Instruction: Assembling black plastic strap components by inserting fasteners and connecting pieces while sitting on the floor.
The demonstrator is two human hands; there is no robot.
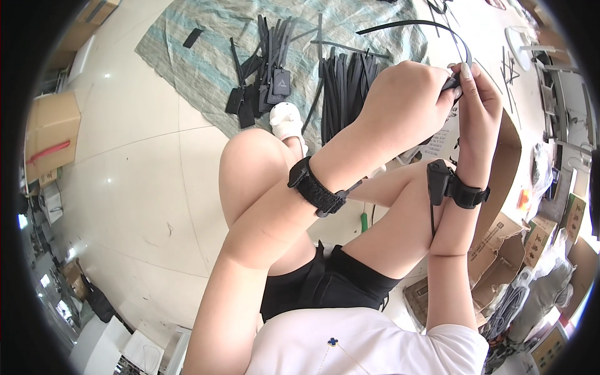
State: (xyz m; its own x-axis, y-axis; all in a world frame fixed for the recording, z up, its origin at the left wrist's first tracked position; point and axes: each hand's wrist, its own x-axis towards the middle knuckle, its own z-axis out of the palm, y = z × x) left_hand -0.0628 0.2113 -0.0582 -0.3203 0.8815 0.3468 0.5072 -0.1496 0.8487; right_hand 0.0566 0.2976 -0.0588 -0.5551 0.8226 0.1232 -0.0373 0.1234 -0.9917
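A: What is the person doing with the black strap [412,22]?

B: With knees bent, the person is holding it up in front of the body, past the right knee. Its long free end is arcing away toward the left of the view.

A: How is each hand working?

B: The left hand [415,78] is curling its fingers around a small dark piece [451,83]; whether that piece belongs to the strap, we cannot tell. Just beside it, the right hand [481,94] is pinching the strap between thumb and fingertips.

A: What are the wrists wearing?

B: Both are wearing black wristbands [319,190].

A: And what is lying around them?

B: On the floor, a striped tarp [181,69] is carrying a thick bundle of black straps [340,94]. To its left, a tagged bundle [281,82] is lying, its dark tags pointing toward the person. A white shoe [286,120] is resting near those tags, and a torn cardboard box [500,247] is standing beyond the right forearm.
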